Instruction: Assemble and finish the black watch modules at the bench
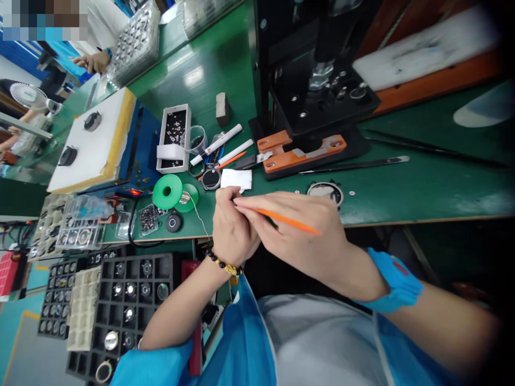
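Observation:
My right hand (pixel 298 230) grips a thin orange tool (pixel 287 219), its rear end pointing right and its tip hidden at the fingers of my left hand. My left hand (pixel 233 228), with a beaded bracelet at the wrist, is closed; what it holds, if anything, is hidden. Both hands touch just in front of the green bench edge. A folded white cloth (pixel 237 179) lies right beyond my left hand. To the right, a round watch part (pixel 325 194) rests near the bench edge.
Beyond the hands are an orange fixture (pixel 303 153), a black press (pixel 322 107), pens (pixel 217 143) and a parts box (pixel 173 138). A green solder spool (pixel 167 192) stands left, near a blue box (pixel 139 145). Compartment trays (pixel 132 311) sit lower left. Another person's hand (pixel 94 62) is far left.

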`<state>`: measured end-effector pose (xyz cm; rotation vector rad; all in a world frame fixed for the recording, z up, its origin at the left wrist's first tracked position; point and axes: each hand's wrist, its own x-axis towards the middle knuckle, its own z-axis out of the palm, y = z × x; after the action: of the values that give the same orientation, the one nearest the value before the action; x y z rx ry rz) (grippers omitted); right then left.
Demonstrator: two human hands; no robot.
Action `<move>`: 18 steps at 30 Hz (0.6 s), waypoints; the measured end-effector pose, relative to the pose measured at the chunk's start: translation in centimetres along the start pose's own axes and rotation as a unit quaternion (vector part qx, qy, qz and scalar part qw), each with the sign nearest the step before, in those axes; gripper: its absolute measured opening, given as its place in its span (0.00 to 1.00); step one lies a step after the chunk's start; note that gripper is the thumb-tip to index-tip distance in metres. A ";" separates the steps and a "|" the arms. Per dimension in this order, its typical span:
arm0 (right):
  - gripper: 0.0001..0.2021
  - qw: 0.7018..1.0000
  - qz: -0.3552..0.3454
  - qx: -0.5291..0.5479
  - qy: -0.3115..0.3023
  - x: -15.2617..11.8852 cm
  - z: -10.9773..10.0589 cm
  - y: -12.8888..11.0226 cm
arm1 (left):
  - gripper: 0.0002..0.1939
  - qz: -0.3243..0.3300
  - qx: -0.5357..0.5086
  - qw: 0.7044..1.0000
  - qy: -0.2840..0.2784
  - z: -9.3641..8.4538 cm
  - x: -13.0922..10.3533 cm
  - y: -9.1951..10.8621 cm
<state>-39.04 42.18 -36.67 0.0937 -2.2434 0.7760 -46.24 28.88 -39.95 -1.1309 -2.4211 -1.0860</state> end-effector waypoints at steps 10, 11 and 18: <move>0.10 0.986 0.125 0.076 -0.082 1.6 -0.4 0.2 | 0.20 -0.040 -0.026 0.999 0.004 -0.7 0.3 0.1; 0.11 0.982 0.144 0.095 -0.075 1.7 -0.7 0.2 | 0.20 -0.055 -0.045 0.997 0.008 -0.7 0.4 0.1; 0.17 0.961 0.149 -0.157 -0.171 2.2 -1.8 0.8 | 0.21 -0.190 -0.319 0.928 0.021 -1.4 1.3 0.1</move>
<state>-39.69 44.20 -34.65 -0.2896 -2.7244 0.5760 -47.11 28.65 -38.25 -0.7705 -2.3652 -2.1057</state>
